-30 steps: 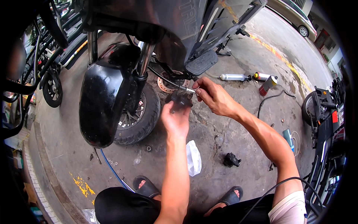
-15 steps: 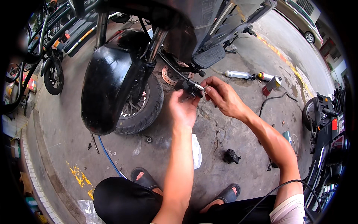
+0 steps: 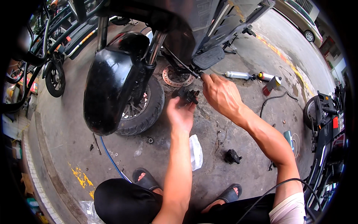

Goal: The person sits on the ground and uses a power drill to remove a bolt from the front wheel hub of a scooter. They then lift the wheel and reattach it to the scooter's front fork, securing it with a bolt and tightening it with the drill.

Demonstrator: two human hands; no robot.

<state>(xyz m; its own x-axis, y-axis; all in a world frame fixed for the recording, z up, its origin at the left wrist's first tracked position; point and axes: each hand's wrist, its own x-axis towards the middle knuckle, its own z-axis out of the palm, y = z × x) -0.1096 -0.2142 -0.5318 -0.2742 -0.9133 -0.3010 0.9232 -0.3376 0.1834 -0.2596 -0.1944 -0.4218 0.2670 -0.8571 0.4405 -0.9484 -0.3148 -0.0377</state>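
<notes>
Beside the front wheel [image 3: 151, 115], my left hand [image 3: 180, 112] holds a black brake caliper [image 3: 188, 96] from below. Just right of it, my right hand [image 3: 220, 91] grips the end of a black hose [image 3: 170, 53] by its fitting, which is mostly hidden by my fingers. The hose end is now apart from the caliper. A drilled brake disc [image 3: 167, 77] lies behind the caliper, under the scooter's footrest [image 3: 209, 58]. The scooter's black front mudguard [image 3: 106, 89] is left of my hands.
A syringe [image 3: 236, 75], spray can [image 3: 268, 87] and hose [image 3: 266, 100] lie right. A second caliper [image 3: 232, 156], white bag [image 3: 195, 153] and blue tube [image 3: 110, 156] are on the ground. Parked scooters [image 3: 56, 74] line both sides; a car [image 3: 298, 20] stands behind.
My right hand has moved up with the hose fitting, away from the caliper. My left hand with the caliper has dropped slightly since half a second ago.
</notes>
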